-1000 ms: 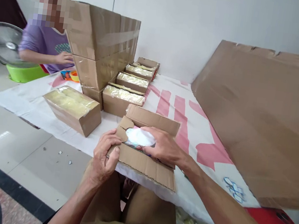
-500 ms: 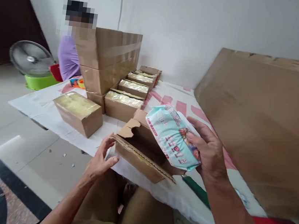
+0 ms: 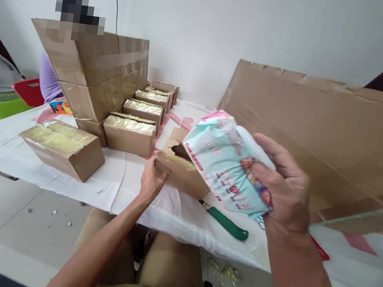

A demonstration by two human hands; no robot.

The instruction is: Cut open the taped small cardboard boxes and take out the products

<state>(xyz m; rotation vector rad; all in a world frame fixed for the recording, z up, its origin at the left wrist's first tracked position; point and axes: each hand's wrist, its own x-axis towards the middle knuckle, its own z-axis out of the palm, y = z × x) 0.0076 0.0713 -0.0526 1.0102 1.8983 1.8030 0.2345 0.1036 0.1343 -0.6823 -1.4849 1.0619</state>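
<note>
My right hand (image 3: 284, 186) grips a soft, pale turquoise and white printed plastic pack (image 3: 220, 161) by its right end, thumb on the front. The pack is tilted, held above and in front of an open cardboard box (image 3: 182, 175), and hides the box's right part. My left hand (image 3: 153, 178) holds the box's near left corner, thumb against the front side. A torn flap stands up at the box's left end. Its inside is mostly hidden. A green-handled knife (image 3: 226, 222) lies just in front of the box, its blade mostly covered.
A film-topped carton (image 3: 81, 162) sits at left, with more such cartons (image 3: 128, 137) in a row behind. Taped boxes (image 3: 96, 65) are stacked high, partly hiding a person in purple (image 3: 47, 80). A large cardboard sheet (image 3: 313, 131) leans at right. The cloth-covered table (image 3: 128, 191) ends before my legs.
My view has turned right. The open box has shifted back onto the table, my left hand still on it, uncovering more of the knife. The pack stays in my right hand.
</note>
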